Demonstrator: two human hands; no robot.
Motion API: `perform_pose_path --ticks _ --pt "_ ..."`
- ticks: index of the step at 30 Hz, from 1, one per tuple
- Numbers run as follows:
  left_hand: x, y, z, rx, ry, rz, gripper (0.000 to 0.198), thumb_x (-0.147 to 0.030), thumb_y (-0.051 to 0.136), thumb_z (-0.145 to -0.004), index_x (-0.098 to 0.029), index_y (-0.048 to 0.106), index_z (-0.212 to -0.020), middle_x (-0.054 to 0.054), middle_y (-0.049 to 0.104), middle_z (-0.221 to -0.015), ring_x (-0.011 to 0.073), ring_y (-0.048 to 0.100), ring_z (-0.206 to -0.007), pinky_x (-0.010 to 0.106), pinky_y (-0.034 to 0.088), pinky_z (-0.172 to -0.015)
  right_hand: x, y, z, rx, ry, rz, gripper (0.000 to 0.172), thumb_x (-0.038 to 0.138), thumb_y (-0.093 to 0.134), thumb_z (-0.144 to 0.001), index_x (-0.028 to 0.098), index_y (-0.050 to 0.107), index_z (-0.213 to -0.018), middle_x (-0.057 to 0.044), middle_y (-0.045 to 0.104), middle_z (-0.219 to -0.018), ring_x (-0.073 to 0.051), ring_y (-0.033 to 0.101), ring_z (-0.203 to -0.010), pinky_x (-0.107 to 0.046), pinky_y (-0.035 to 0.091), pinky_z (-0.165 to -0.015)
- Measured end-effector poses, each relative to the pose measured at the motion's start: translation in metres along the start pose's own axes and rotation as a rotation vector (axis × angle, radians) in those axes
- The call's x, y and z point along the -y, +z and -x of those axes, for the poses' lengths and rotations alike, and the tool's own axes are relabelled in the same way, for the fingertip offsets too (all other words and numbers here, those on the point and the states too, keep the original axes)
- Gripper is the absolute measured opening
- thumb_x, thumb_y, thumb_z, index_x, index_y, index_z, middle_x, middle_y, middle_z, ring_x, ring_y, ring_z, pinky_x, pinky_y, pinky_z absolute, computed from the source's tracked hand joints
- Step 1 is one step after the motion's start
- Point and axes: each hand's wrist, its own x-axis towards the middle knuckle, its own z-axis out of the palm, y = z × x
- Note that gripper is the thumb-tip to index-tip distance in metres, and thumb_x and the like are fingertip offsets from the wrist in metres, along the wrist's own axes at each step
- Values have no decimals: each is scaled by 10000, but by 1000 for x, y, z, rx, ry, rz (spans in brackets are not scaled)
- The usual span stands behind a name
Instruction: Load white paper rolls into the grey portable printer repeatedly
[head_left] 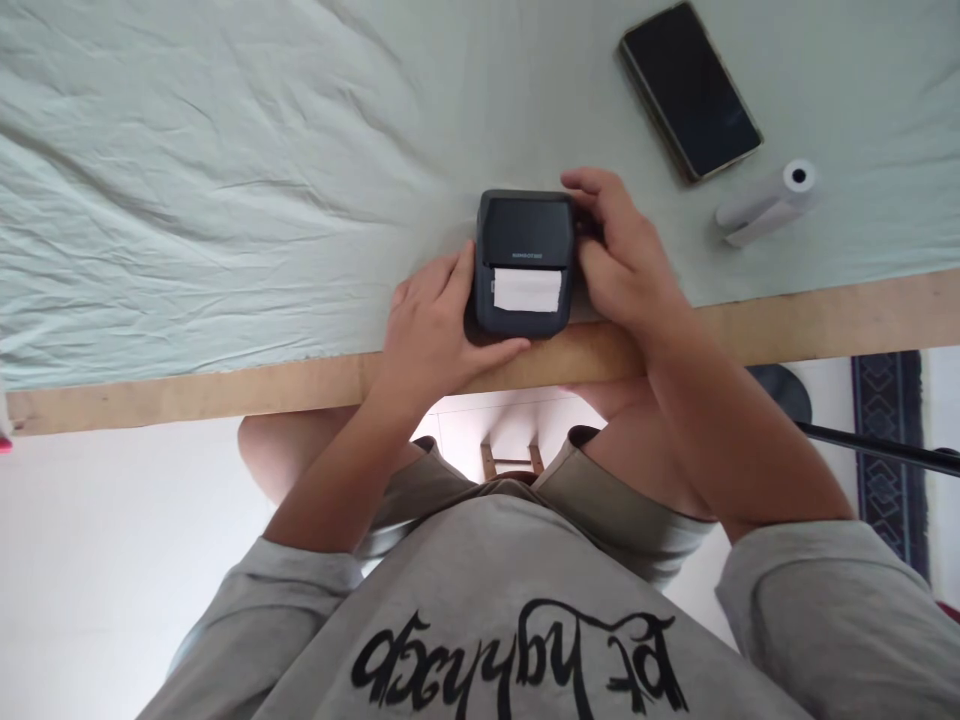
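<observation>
Where the pale green cloth (262,180) stops short of the desk's bare wooden edge (187,392), I get the left hand (431,325) first: thumb and index spread wide round the near left corner of the black printer (529,228), fingers along its left side, thumb by its near edge. Can't tell how hard they press. Printer is on the desk by the wooden edge, between both hands; white paper strip (529,290) sticks out of its slot and lies over its front. Next I have the right hand (611,250) at the printer's right side, fingers bent, forefinger by the far right corner; can't tell its grip. Beyond that, dark-screened device (690,90) lies askew. Rightmost, white paper roll (761,210) seems to stand on end, loose flap showing.
</observation>
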Motion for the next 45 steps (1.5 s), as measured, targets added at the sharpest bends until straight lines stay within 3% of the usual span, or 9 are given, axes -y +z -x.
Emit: perform_pose_path --ticks 7,10,14,18,22,26,31,41,45 --pt "-3 -4 2 4 16 41 810 -669 505 -1015 -170 417 -1648 197 605 -1565 401 556 -1457 521 410 -1221 -7 -18 -5 28 -135 -59 586 501 806 -788 321 609 -1310 -84 682 -1393 -310 718 -1178 -493 612 -1006" --pt "-3 -4 2 -1 11 32 838 -678 508 -1013 -141 410 -1649 213 609 -1554 415 559 -1452 526 412 -1217 3 -21 -8 -75 -126 39 524 557 832 -762 324 671 -1203 -58 725 -1081 -267 710 -928 -446 611 -831" --pt "-2 -4 2 8 4 28 851 -718 504 -1003 -186 406 -1660 198 628 -1534 422 573 -1434 527 424 -1197 25 -13 -12 -223 -34 -50 301 591 668 -944 316 628 -1060 56 499 -605 -180 549 -557 -373 502 -612" --pt "0 -4 2 20 13 19 889 -745 475 -1002 -160 400 -1667 212 620 -1537 427 571 -1434 519 432 -1185 43 -6 -18 -262 34 -163 184 483 574 -1005 309 512 -1004 39 588 -766 -169 672 -602 -331 429 -478" --pt "1 -3 2 13 18 24 880 -749 474 -1003 -178 395 -1669 207 617 -1544 434 570 -1435 531 424 -1189 44 -3 -21 -257 -14 -78 175 347 583 -972 296 446 -876 6 631 -896 -189 772 -830 -323 481 -539" --pt "1 -2 2 6 29 22 885 -749 469 -1007 -155 401 -1659 216 607 -1555 431 568 -1440 523 428 -1190 41 -1 -24 -88 -82 238 99 286 642 -880 283 570 -812 1 730 -821 -221 686 -716 -432 524 -723" --pt "-1 -2 2 15 16 15 899 -723 507 -996 -120 399 -1655 238 604 -1542 450 561 -1441 539 425 -1189 45 -5 -35 114 63 440 40 316 706 -838 324 673 -859 -31 768 -873 -340 706 -861 -566 554 -805" --pt "0 0 3 1 30 -15 841 -673 479 -1001 -143 393 -1649 220 599 -1555 439 551 -1447 539 419 -1188 62 -14 -51 335 40 528 288 165 778 -718 309 690 -952 -48 776 -978 -398 718 -981 -601 591 -821" --pt "0 1 2 -5 39 -32 862 -685 452 -1006 -99 401 -1635 244 601 -1541 449 552 -1436 544 426 -1172 65 -29 -44 260 -43 172 191 209 759 -730 299 668 -872 -14 766 -958 -260 710 -924 -430 588 -827"
